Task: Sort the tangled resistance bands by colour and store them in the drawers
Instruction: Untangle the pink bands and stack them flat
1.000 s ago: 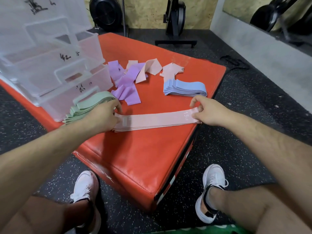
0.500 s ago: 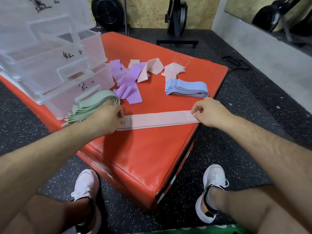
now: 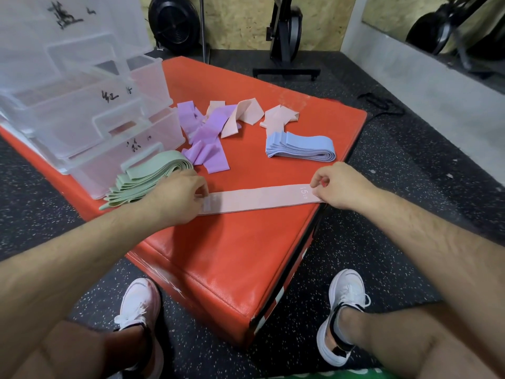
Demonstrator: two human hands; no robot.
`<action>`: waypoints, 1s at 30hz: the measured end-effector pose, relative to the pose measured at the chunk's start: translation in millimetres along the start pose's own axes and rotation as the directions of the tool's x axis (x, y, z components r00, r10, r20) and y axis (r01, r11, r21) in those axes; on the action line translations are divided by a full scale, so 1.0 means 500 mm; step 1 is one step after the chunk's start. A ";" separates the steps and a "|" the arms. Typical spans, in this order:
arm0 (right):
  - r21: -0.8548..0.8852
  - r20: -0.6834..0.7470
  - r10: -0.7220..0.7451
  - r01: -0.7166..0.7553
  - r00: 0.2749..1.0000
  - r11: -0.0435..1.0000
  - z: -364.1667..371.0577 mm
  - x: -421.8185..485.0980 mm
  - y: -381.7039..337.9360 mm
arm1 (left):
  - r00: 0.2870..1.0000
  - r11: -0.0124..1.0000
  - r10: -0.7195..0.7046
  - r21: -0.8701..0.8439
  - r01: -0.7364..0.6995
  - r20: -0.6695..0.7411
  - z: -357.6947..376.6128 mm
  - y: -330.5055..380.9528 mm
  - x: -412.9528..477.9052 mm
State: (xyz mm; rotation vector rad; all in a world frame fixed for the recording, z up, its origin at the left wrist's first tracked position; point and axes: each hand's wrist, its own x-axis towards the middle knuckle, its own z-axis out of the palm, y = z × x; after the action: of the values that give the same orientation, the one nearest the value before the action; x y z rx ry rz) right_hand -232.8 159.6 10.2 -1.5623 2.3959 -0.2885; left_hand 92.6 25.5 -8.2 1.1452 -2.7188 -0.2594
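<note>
A pink band (image 3: 259, 199) lies flat and stretched out on the orange mat (image 3: 226, 255). My left hand (image 3: 177, 198) pinches its left end and my right hand (image 3: 337, 186) pinches its right end by the "15 LB" print. A stack of green bands (image 3: 147, 179) lies just beyond my left hand. A folded stack of blue bands (image 3: 300, 147) sits behind my right hand. Purple bands (image 3: 205, 140) and more pink bands (image 3: 246, 116) lie tangled further back. The clear plastic drawers (image 3: 90, 113) stand at the back left, pulled open.
The mat's right edge drops to black rubber floor by my right hand. My two white shoes (image 3: 345, 315) stand on the floor in front of the mat. Gym machines (image 3: 284, 36) and a low grey wall (image 3: 426, 86) stand beyond.
The pink band now lies flatter on the mat, with both hands still at its ends. My right hand's fingers have lifted slightly at the end.
</note>
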 end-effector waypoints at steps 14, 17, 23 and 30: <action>0.079 -0.236 -0.273 0.298 0.933 0.951 0.004 0.100 -0.232 | 0.995 0.996 -0.081 -0.037 0.079 -0.064 -0.035 0.044 0.182; 0.067 -0.200 -0.246 0.264 0.948 0.962 0.009 0.151 -0.262 | 0.991 0.995 -0.103 -0.017 0.102 -0.080 -0.012 0.030 0.233; 0.053 -0.126 -0.162 0.170 0.979 0.984 0.022 0.216 -0.296 | 0.985 0.981 -0.171 0.096 0.171 -0.005 0.049 0.036 0.319; 0.066 -0.096 -0.121 0.127 0.988 0.990 0.020 0.233 -0.299 | 0.978 0.970 -0.208 0.126 0.206 -0.004 0.067 0.019 0.358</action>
State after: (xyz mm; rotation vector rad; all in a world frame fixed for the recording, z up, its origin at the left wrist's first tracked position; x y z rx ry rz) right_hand -145.1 -7.4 33.5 -1.7028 2.3306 -0.4759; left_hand -44.5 -93.8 -21.0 1.4689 -2.6565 -0.1220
